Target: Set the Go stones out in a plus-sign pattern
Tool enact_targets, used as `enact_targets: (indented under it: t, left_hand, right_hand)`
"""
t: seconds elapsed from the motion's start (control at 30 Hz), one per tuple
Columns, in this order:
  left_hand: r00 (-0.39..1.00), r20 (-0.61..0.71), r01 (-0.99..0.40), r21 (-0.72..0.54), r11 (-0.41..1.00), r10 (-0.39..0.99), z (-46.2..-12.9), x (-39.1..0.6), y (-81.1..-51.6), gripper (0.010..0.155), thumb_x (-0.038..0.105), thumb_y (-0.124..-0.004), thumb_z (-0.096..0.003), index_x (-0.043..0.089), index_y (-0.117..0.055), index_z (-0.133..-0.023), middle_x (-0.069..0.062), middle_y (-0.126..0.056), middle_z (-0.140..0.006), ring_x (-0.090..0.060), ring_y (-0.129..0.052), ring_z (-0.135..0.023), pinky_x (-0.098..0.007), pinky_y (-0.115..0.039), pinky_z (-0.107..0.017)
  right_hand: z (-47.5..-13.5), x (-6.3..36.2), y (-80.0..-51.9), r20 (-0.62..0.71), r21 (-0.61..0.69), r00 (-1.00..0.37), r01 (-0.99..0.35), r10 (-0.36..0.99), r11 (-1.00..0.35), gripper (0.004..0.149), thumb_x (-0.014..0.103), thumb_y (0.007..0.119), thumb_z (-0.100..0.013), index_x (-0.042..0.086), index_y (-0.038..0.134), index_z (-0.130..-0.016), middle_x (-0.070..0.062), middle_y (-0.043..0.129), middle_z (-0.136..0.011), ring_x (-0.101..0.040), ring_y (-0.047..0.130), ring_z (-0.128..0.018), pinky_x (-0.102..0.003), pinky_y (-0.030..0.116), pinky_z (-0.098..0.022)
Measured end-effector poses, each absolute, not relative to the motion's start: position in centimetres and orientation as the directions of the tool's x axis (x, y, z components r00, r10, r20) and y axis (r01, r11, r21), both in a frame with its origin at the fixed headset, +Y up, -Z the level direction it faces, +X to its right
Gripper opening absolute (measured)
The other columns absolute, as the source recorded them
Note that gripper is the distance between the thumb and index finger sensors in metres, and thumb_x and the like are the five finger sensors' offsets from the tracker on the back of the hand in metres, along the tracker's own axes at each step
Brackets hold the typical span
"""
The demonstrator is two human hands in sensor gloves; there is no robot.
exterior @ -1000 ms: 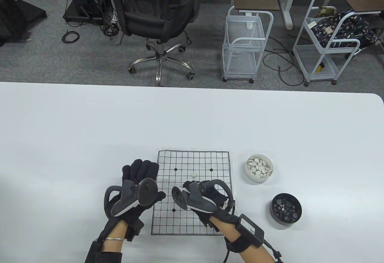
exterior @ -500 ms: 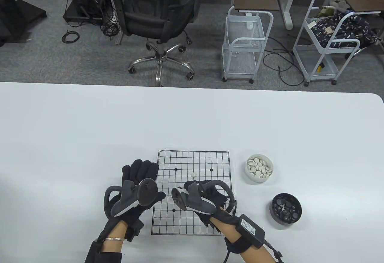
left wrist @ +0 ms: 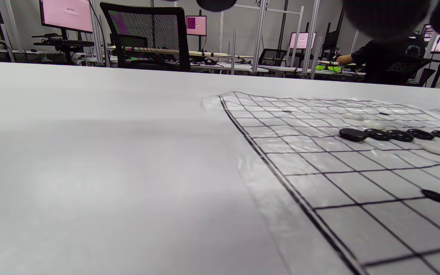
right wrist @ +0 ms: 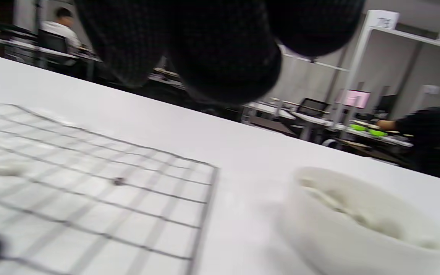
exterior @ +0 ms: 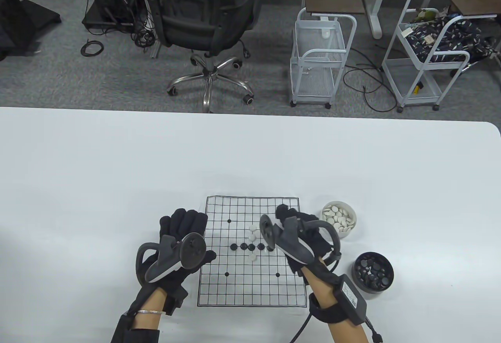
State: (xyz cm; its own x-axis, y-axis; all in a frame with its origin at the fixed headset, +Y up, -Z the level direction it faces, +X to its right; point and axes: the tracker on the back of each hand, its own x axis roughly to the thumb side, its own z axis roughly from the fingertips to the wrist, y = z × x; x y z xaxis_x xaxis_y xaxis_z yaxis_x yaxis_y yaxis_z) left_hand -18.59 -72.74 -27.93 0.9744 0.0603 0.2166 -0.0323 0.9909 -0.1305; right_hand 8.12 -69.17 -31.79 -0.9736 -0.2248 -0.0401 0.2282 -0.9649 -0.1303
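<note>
Table view, board: a white paper Go board with a black grid point(exterior: 250, 280) lies flat on the white surface point(exterior: 117, 163), near its front edge.
Table view, stones: a row of black round stones point(exterior: 247, 246) runs across the board's middle; white round stones point(exterior: 252, 229) sit above it and one point(exterior: 252, 257) below, crossing it.
Table view, left hand: the black-gloved left hand point(exterior: 182, 237) rests flat on the surface, fingers spread and holding nothing, its thumb tip at the board's left edge.
Table view, right hand: the black-gloved right hand point(exterior: 299, 233) hovers over the board's right edge, beside the white round bowl of white stones point(exterior: 339, 219); whether it holds anything cannot be told.
Table view, room: the black round bowl of black stones point(exterior: 373, 272) stands right of the board, apart from it; broad bare surface stretches behind and to the left.
Left wrist view: the board's left border point(left wrist: 281, 172) runs diagonally, bare surface to its left; the stones lie at far right.
Right wrist view: blurred; fingertips point(right wrist: 220, 49) hang above the board's far right corner point(right wrist: 212, 168), with the white bowl point(right wrist: 357, 233) just beside.
</note>
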Motion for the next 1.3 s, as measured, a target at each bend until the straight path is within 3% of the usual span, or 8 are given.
enact_targets:
  t: [0.17,0.27,0.4,0.67,0.77,0.93,1.3]
  left_hand:
    - [0.974,0.217,-0.031,-0.132,0.991,0.059,-27.9,-18.6,-72.7,0.089,0.066,-0.061,-0.0432,0.025,-0.025,-0.114,-0.01,-0.032,-0.126,-0.043,-0.032,-0.116,-0.063,-0.026,-0.082]
    - [0.975,0.214,-0.033,-0.134,0.99,0.062,-27.9,-18.6,-72.7,0.089,0.066,-0.061,-0.0433,0.025,-0.025,-0.114,-0.01,-0.031,-0.126,-0.043,-0.032,-0.116,-0.063,-0.026,-0.082]
    - [0.975,0.212,-0.039,-0.134,0.99,0.067,-27.9,-18.6,-72.7,0.089,0.066,-0.061,-0.0433,0.025,-0.024,-0.114,-0.01,-0.031,-0.126,-0.043,-0.032,-0.116,-0.063,-0.026,-0.082]
    - [0.976,0.205,-0.043,-0.136,0.99,0.071,-27.9,-18.7,-72.7,0.089,0.066,-0.061,-0.0433,0.025,-0.024,-0.114,-0.01,-0.031,-0.126,-0.043,-0.032,-0.116,-0.063,-0.026,-0.082]
    - [0.977,0.203,-0.043,-0.136,0.99,0.071,-27.9,-18.8,-72.7,0.09,0.066,-0.061,-0.0433,0.025,-0.024,-0.114,-0.01,-0.031,-0.126,-0.043,-0.032,-0.116,-0.063,-0.026,-0.082]
    - [0.976,0.202,-0.049,-0.131,0.99,0.075,-28.0,-18.8,-72.6,0.089,0.066,-0.061,-0.0434,0.025,-0.024,-0.114,-0.01,-0.031,-0.126,-0.043,-0.032,-0.116,-0.063,-0.026,-0.083]
    - [0.977,0.197,-0.053,-0.134,0.99,0.079,-28.0,-19.0,-72.6,0.089,0.066,-0.061,-0.0436,0.025,-0.024,-0.114,-0.01,-0.03,-0.126,-0.043,-0.031,-0.117,-0.063,-0.026,-0.083]
  right_hand:
    - [-34.1,13.2,-70.5,-0.251,0.054,-0.924,0.285,-0.289,-0.957,0.06,0.037,0.075,-0.051,0.016,0.062,-0.105,-0.013,0.085,-0.091,-0.008,0.097,-0.035,-0.039,0.079,-0.041]
    - [-35.2,14.9,-72.1,-0.312,0.178,-0.892,0.284,-0.328,-0.942,0.058,0.038,0.067,-0.055,0.016,0.056,-0.107,-0.016,0.082,-0.093,-0.009,0.097,-0.034,-0.039,0.078,-0.04]
    - [-36.4,16.2,-74.2,-0.336,0.284,-0.877,0.253,-0.343,-0.925,0.055,0.036,0.067,-0.055,0.015,0.059,-0.105,-0.015,0.085,-0.09,-0.005,0.097,-0.028,-0.036,0.08,-0.036]
    - [-37.0,16.6,-74.8,-0.378,0.257,-0.873,0.22,-0.307,-0.941,0.048,0.031,0.08,-0.049,0.016,0.073,-0.094,-0.01,0.09,-0.081,-0.001,0.097,-0.02,-0.033,0.082,-0.031]
    - [-36.9,16.3,-75.0,-0.366,0.212,-0.862,0.29,-0.35,-0.933,0.047,0.03,0.084,-0.046,0.015,0.078,-0.09,-0.009,0.093,-0.077,-0.002,0.097,-0.018,-0.033,0.082,-0.03]
    - [-36.9,15.7,-75.3,-0.343,0.166,-0.842,0.383,-0.418,-0.909,0.045,0.029,0.087,-0.044,0.016,0.082,-0.086,-0.007,0.096,-0.073,-0.004,0.095,-0.014,-0.033,0.082,-0.03]
    - [-37.5,15.6,-76.1,-0.344,0.084,-0.864,0.361,-0.367,-0.929,0.043,0.03,0.089,-0.042,0.021,0.083,-0.085,-0.003,0.096,-0.07,-0.005,0.093,-0.019,-0.034,0.08,-0.034]
